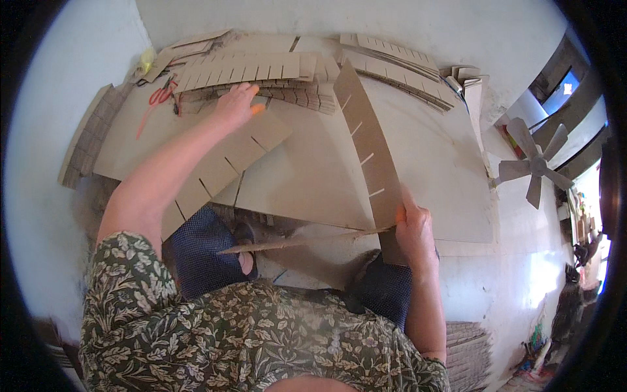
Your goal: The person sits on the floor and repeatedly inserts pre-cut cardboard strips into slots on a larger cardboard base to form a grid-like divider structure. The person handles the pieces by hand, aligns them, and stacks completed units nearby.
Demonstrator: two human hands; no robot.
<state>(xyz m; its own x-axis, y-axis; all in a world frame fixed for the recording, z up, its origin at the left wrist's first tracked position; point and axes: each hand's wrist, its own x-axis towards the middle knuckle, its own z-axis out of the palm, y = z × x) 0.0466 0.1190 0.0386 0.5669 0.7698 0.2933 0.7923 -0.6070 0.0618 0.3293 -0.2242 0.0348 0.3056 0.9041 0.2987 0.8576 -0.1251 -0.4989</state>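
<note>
In my right hand [415,230] is a long slotted cardboard strip [368,147], tilted up and away from me, its slots open along the left side. A second piece of cardboard [294,243], seen nearly edge-on, runs left from the same hand above my lap. My left hand [237,105] reaches to the front edge of a stack of slotted cardboard strips [245,67] at the back of the table. Its thumb and forefinger, with orange coverings on the tips, are apart, with nothing seen between them. Under my left forearm another slotted strip [223,166] lies slantwise toward my left knee.
Red-handled scissors [160,94] lie left of the stack on the board-covered table [303,161]. More slotted strips [397,68] are piled at back right. A bundle of cardboard [90,134] stands by the left wall. A fan [538,166] stands at right.
</note>
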